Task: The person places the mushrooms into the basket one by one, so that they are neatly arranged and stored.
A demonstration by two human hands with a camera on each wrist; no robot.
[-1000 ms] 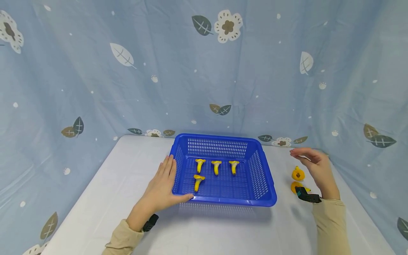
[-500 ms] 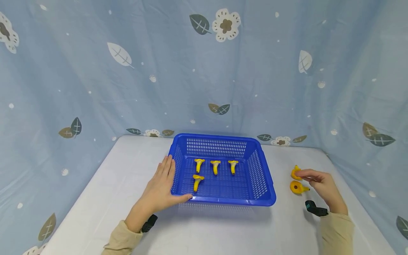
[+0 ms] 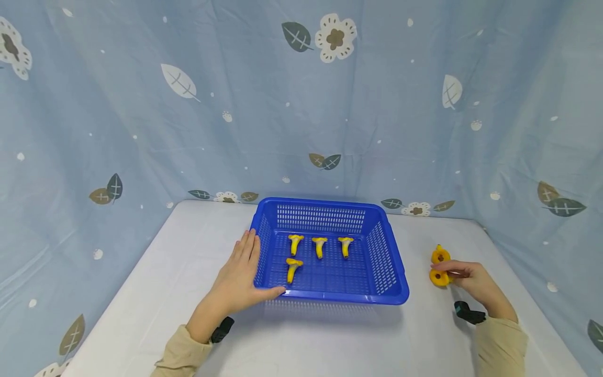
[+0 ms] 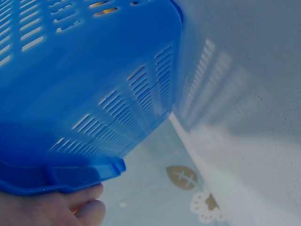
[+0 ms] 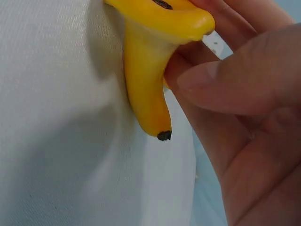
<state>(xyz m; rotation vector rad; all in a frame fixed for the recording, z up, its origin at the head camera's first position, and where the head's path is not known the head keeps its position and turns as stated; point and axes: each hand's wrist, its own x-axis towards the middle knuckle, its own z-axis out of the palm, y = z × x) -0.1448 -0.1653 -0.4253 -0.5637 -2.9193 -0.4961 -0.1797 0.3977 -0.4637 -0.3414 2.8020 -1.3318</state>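
Observation:
Two yellow trumpet-shaped mushrooms lie on the white tabletop at the right. My right hand [image 3: 476, 283] is at the nearer mushroom [image 3: 439, 278], its fingers reaching over the cap and hiding part of the stem. In the right wrist view the thumb [image 5: 202, 87] is right beside the stem of that mushroom [image 5: 148, 89]; the cap partly hides the other fingers. The farther mushroom [image 3: 440, 255] lies just beyond the fingertips. My left hand [image 3: 237, 272] rests with straight fingers along the left rim of the blue basket [image 3: 330, 299], thumb spread over its front left corner.
Inside the basket lie several more yellow mushrooms: three in a back row, including a middle one [image 3: 320, 247], and one in front [image 3: 294, 269] at the left. A blue curtain [image 3: 301, 104] with leaves and flowers hangs behind the white table [image 3: 325, 345].
My right hand has come down from above the table, passed over the farther mushroom and shifted toward the front to the nearer one. The left hand and the basket have stayed put.

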